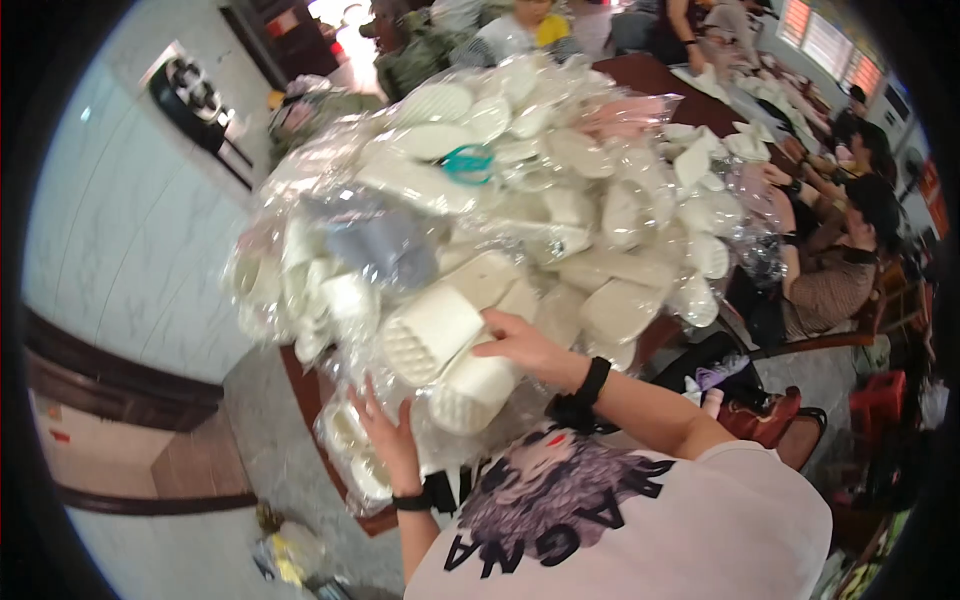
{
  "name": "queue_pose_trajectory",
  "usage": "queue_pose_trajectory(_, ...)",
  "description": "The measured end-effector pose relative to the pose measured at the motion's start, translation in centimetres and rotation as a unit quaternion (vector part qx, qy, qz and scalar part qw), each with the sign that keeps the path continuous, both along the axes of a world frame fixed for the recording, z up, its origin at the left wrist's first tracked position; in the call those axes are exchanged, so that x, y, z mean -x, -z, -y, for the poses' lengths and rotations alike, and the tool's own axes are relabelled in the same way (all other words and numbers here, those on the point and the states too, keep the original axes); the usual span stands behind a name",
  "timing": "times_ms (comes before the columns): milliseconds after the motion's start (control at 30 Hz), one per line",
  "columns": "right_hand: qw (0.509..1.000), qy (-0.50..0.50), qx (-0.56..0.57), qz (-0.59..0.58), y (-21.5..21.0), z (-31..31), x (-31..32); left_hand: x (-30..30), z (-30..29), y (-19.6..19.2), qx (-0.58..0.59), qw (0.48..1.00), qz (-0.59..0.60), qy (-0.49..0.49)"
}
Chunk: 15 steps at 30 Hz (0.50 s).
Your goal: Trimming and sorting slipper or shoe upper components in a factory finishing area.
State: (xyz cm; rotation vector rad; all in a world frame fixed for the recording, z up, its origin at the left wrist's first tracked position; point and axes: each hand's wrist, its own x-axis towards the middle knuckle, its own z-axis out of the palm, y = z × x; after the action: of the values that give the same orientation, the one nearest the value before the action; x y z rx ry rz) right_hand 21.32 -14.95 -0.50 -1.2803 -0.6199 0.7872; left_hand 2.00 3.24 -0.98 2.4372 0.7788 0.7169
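Note:
A pair of cream slide slippers with bumpy soles lies at the near side of a big heap. My right hand (pixel 528 347) reaches in from the right, its thumb and fingers closed at the edge of the upper slipper (pixel 432 335). Just below it is the other slipper (pixel 474 392). To the left, my left hand (pixel 390 436) has its fingers spread beside a clear plastic bag (pixel 350 435) with pale slippers inside; whether it touches the plastic I cannot tell. Grey-blue slippers (pixel 378 245) in clear film sit farther up the heap.
Bagged cream slippers (pixel 610 290) cover most of the dark red table (pixel 640 75). Teal-handled scissors (pixel 467 165) rest on top of the heap. Co-workers (pixel 840 265) sit along the right side, and another person (pixel 525 30) is at the far end. A marbled wall (pixel 130 220) stands left.

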Motion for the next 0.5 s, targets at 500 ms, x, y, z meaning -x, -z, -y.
queue_pose_trajectory(500, 0.848, 0.128, 0.373, 0.354, -13.4, 28.3, -32.3, 0.8, 2.1, 3.5, 0.067, 0.992, 0.018, -0.105)
